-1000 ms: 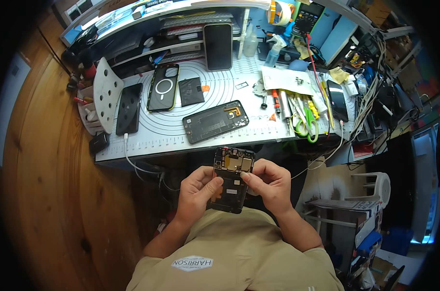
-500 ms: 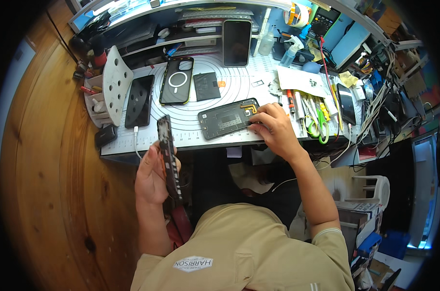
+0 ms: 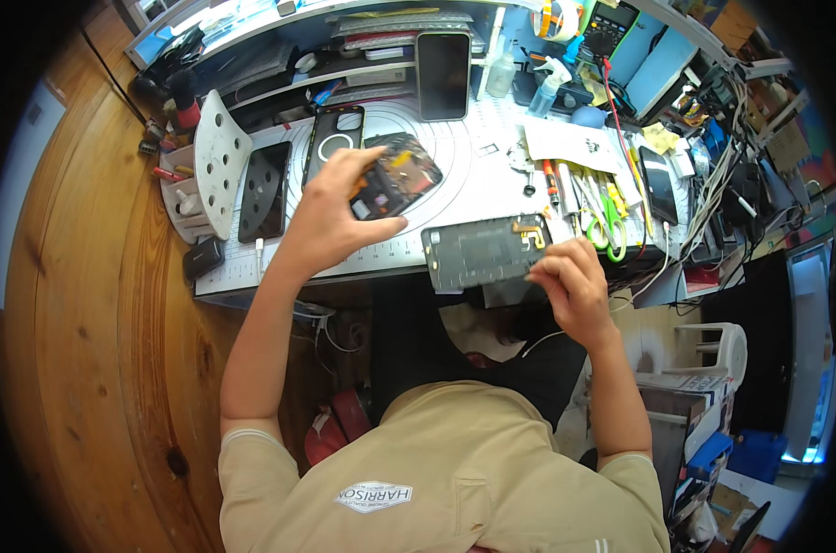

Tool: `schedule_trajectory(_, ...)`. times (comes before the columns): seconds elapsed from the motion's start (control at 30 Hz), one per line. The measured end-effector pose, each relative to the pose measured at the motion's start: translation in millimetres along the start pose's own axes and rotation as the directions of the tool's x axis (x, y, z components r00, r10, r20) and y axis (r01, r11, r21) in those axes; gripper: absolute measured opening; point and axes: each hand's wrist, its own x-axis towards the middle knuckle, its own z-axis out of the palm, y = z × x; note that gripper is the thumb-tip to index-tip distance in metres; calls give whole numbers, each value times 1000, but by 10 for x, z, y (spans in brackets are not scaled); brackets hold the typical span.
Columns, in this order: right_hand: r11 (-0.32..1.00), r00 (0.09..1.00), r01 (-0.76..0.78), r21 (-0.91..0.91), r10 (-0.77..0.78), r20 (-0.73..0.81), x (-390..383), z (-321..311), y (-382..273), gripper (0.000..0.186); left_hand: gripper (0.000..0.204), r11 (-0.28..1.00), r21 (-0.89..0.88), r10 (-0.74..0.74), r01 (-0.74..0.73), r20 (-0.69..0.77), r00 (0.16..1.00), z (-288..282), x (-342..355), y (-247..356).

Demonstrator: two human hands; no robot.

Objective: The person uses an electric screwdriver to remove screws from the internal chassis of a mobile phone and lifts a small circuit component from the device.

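Observation:
My left hand is raised over the white work mat, gripping an opened phone body with its internal parts exposed and slightly blurred. My right hand pinches the right end of a dark phone back panel, which has an orange flex cable and hangs over the mat's front edge. Behind my left hand, a black phone case with a white ring lies partly covered. A dark phone with a white cable plugged in lies to the left.
An upright phone stands at the back. A holed organizer is at the left. Scissors, screwdrivers and a pouch lie at the right near tangled cables, a spray bottle and a multimeter.
My left hand has carried the phone body up from my lap onto the area above the mat. My right hand let go of it, took the back panel and pulled it toward the front edge.

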Motion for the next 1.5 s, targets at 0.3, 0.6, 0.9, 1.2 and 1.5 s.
schedule_trajectory(0.3,999,1000,0,33,0,16,-332,-145,-222,20,83,962,200,143,-186,210,967,554,221,-161)
schedule_trajectory(0.6,997,995,70,32,-72,69,-127,135,-99,20,80,925,288,162,-247,289,943,581,245,-131)
schedule_trajectory(0.9,996,995,76,43,-79,62,27,304,-3,16,70,959,187,187,-214,152,970,559,324,-243)
schedule_trajectory(1.2,995,992,70,71,-77,96,392,297,-26,16,55,896,-443,-93,-2,-193,977,-402,322,-111)
schedule_trajectory(1.5,832,758,531,-160,-382,529,1759,1418,310,21,63,960,-280,-69,-27,-326,943,-589,-165,-89)
